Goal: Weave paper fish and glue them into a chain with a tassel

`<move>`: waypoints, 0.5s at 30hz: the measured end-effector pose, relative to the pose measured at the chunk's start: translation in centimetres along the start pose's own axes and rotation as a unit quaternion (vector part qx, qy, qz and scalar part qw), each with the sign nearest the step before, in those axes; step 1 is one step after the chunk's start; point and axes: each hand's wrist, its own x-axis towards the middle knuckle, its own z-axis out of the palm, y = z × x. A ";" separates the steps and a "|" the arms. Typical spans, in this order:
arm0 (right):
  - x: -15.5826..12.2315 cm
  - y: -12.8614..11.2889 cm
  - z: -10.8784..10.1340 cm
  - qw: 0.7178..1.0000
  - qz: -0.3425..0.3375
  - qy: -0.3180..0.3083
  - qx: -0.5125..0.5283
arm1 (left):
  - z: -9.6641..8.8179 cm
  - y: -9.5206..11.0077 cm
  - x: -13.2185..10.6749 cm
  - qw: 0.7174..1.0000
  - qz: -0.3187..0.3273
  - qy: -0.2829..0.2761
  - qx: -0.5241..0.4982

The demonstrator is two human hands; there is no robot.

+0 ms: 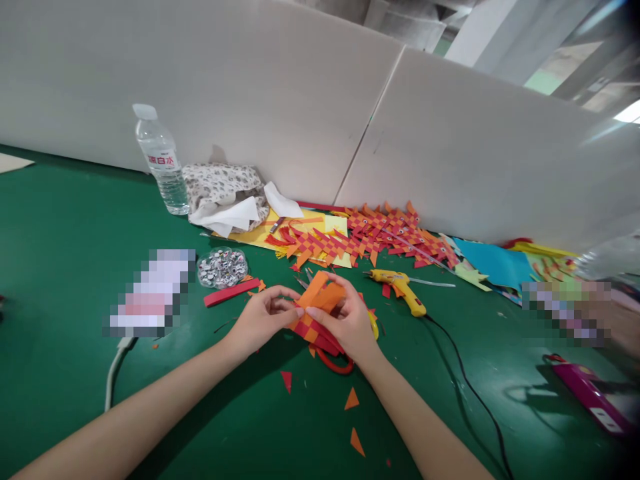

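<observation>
Between my two hands is a piece of woven paper (309,327) in red and orange checks, with loose orange strips standing up from it. My left hand (267,313) pinches its left edge between thumb and fingers. On the other side my right hand (347,320) grips it, thumb in front and fingers behind the strips. Scissors with a red handle (336,365) lie on the table just under the weave, partly hidden by it. Small orange paper scraps (352,399) and a red scrap (286,381) are scattered nearer to me.
A yellow glue gun (400,287) with a black cord lies to the right. Finished woven paper fish (380,230) are heaped at the back by the partition. Leftward are a dish of googly eyes (223,268), a phone, and a water bottle (163,160). A power strip (590,397) sits right.
</observation>
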 end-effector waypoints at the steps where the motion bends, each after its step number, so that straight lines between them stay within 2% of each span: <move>1: 0.0 0.0 0.0 1.000 -0.002 -0.002 0.001 | 0.0 -0.1 0.1 1.000 0.002 0.001 0.005; 10: 0.1 0.0 -0.1 1.000 -0.006 0.019 0.014 | 0.0 -0.1 0.2 1.000 -0.021 -0.009 -0.014; 15: 0.1 0.2 0.0 0.999 -0.007 0.006 0.037 | 0.1 -0.3 0.1 1.000 -0.024 -0.016 -0.004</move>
